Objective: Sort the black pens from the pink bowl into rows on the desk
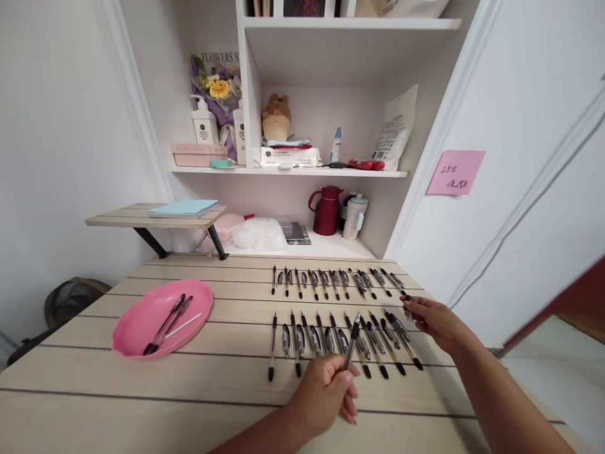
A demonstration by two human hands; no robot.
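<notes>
My left hand [326, 394] is closed around a black pen [352, 340], which points up and away over the near row of pens [338, 340] and caps on the wooden table [142, 391]. My right hand [435, 321] reaches to the right end of the rows and pinches a small dark pen part [407, 310] that I cannot make out well. A second row of pens [335, 280] and caps lies farther back. A pink oval tray [155, 315] at the left holds two assembled pens and a thin white refill.
A small raised wooden shelf [151, 219] with a blue notebook stands at the back left. Behind the table, white shelves hold a red jug [326, 211], a cup, bottles, boxes and a flower bouquet. A pink note [454, 171] sticks on the right wall.
</notes>
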